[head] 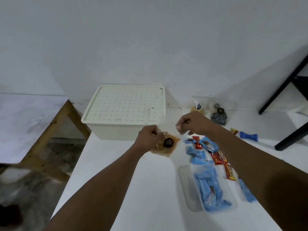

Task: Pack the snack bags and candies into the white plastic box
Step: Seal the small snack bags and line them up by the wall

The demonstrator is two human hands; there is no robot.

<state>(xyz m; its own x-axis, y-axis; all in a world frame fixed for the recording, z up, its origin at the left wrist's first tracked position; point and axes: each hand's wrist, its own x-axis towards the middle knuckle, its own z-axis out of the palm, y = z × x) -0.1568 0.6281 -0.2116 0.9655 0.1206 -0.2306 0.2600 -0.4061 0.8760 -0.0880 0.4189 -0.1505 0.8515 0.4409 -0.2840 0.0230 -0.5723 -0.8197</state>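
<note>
Clear plastic snack bag (168, 145) with orange-brown stuff inside and a round black label, that's what the left hand (150, 139) has got, fingers curled round its left edge, holding it up just above the worktop (133, 180). The right hand (190, 124) is just beside it, a bit higher and to the right, fingers curled in. It's close to the bag's top corner, but I honestly can't tell if it's pinching the plastic or just clenched on nothing

Right behind both hands sits the white box (120, 130), parked at the far left corner of the worktop against the wall. Its lid (125, 104) is on, a flat one covered in little dots

Under the right forearm there's a loose scatter of candies (201, 147) in blue and red wrappers lying on the worktop. Nearer the camera is a clear tray (185, 189) with a pile of blue wrapped ones inside. Two more bags (218, 114) stand by the wall past the right hand, one yellowish, one dark. Off to the right, well apart from the pile, lies a single blue candy (248, 136) with a small red and yellow one next to it

Far right has some black furniture legs (291, 80), far left a wooden framed table (50, 130) with a white top
</note>
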